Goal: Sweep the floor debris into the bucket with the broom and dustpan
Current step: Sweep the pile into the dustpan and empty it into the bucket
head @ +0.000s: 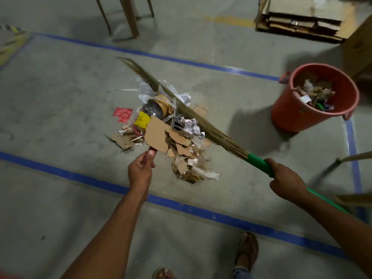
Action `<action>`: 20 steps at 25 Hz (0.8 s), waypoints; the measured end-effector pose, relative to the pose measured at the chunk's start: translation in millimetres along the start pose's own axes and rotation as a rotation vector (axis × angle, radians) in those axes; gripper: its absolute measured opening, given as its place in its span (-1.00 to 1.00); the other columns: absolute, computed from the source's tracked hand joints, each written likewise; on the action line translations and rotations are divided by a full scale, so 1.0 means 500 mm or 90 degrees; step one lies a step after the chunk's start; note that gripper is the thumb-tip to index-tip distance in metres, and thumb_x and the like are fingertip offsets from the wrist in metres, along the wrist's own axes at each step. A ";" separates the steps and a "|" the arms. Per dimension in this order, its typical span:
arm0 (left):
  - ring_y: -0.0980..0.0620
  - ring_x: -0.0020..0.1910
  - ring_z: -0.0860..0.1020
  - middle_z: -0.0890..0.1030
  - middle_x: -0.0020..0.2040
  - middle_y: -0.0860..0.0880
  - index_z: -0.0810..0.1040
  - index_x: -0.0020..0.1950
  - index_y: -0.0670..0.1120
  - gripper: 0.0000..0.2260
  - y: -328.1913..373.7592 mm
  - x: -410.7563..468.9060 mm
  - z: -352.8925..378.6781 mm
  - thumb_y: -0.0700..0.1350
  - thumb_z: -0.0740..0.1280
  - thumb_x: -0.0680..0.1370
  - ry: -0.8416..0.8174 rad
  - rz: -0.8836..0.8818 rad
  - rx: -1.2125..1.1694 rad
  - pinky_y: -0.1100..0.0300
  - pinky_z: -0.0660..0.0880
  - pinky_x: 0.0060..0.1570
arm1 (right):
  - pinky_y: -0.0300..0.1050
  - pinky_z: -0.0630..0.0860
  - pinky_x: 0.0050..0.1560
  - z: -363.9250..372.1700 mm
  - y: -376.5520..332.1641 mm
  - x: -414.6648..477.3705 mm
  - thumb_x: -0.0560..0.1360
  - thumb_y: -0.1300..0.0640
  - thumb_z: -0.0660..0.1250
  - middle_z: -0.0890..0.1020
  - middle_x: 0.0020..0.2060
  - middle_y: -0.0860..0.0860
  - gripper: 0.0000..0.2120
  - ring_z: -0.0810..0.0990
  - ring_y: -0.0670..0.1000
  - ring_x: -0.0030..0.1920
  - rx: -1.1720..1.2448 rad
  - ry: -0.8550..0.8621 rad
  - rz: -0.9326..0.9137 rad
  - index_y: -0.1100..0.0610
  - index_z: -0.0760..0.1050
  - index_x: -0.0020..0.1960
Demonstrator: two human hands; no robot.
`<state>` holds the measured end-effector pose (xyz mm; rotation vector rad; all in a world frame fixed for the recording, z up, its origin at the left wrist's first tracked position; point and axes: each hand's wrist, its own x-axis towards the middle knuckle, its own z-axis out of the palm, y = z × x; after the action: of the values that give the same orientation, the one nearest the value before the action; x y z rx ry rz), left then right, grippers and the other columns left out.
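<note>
Left hand (140, 170) grips dustpan (154, 152), right hand (285, 178) broom (201, 121) across debris (177, 137); bucket (291, 117) well apart

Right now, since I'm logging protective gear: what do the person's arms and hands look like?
Nothing worn: the left hand and right hand are bare, no gloves, rings or watch visible. Both forearms are uncovered to the frame edge; no sleeve shows.
</note>
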<state>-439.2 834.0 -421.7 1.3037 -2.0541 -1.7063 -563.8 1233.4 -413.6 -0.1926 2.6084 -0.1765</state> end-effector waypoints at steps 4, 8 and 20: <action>0.08 -0.43 0.35 0.54 -0.32 -0.01 0.63 -0.12 -0.13 -0.65 0.096 -0.048 0.077 0.13 0.33 0.65 0.024 0.016 -0.003 0.20 0.32 -0.42 | -0.14 0.41 -0.26 -0.098 0.061 0.012 0.47 0.33 0.31 0.60 0.06 0.05 -0.33 0.53 0.00 -0.12 0.034 -0.014 -0.016 -0.04 0.29 0.51; 0.08 -0.43 0.35 0.53 -0.32 0.00 0.62 -0.12 -0.09 -0.68 0.205 -0.090 0.213 0.12 0.32 0.65 0.000 0.023 -0.022 0.20 0.30 -0.41 | -0.12 0.48 -0.22 -0.215 0.174 0.031 0.46 0.32 0.30 0.61 0.08 0.04 -0.33 0.54 0.01 -0.08 0.058 0.005 0.008 -0.06 0.30 0.50; 0.06 -0.37 0.43 0.54 -0.36 0.05 0.61 -0.18 0.01 -0.70 0.479 -0.070 0.733 0.15 0.31 0.65 -0.137 0.080 -0.004 0.14 0.37 -0.30 | -0.25 0.38 -0.43 -0.446 0.517 0.160 0.49 0.36 0.35 0.47 -0.18 -0.06 -0.42 0.50 -0.12 -0.29 0.091 0.097 0.144 0.03 0.33 0.44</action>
<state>-765.5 1111.2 -322.9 1.0040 -2.1896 -1.8644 -771.2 1493.3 -302.4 0.1727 2.7297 -0.3061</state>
